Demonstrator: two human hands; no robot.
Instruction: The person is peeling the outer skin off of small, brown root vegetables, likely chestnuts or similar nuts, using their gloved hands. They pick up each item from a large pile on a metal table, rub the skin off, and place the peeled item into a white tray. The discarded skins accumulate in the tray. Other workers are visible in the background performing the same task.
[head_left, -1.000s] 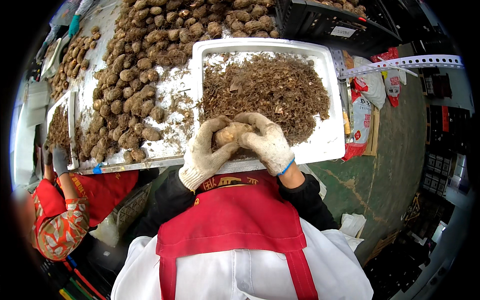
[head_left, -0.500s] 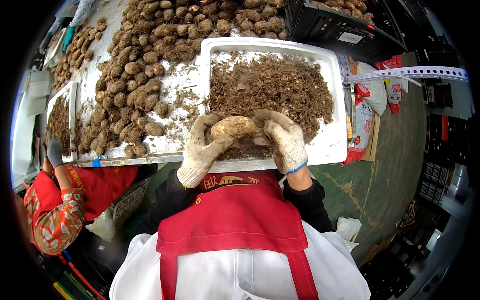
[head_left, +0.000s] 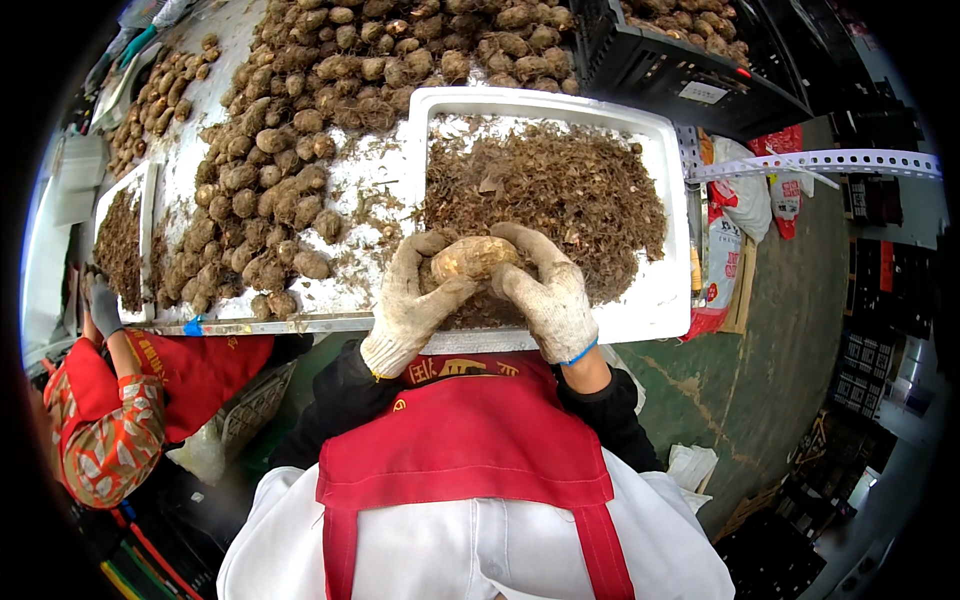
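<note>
In white cotton gloves, my left hand (head_left: 410, 310) and my right hand (head_left: 545, 300) grip one oblong brown taro (head_left: 470, 258) from either side, with fingers curled round it and thumbs at its near side. Its upper face is mostly pale tan and bare of roots. I hold it over the near part of a white foam tray (head_left: 675, 310), which contains a layer of loose brown fibrous peelings (head_left: 540, 180). To the left of the tray, many hairy taros (head_left: 270, 175) are piled on the pale, debris-strewn table (head_left: 365, 180).
A black crate (head_left: 690, 85) of taros stands at the back right, beside a perforated white metal strip (head_left: 870, 163) and red-and-white sacks (head_left: 785, 195). At the left, a co-worker's gloved hand (head_left: 105, 305) is by a smaller tray (head_left: 150, 225). Another gloved hand (head_left: 138, 48) shows top left.
The taro has been turned in my hands. My right hand opened somewhat half a second ago, fingers behind the taro, and now wraps round its right end again.
</note>
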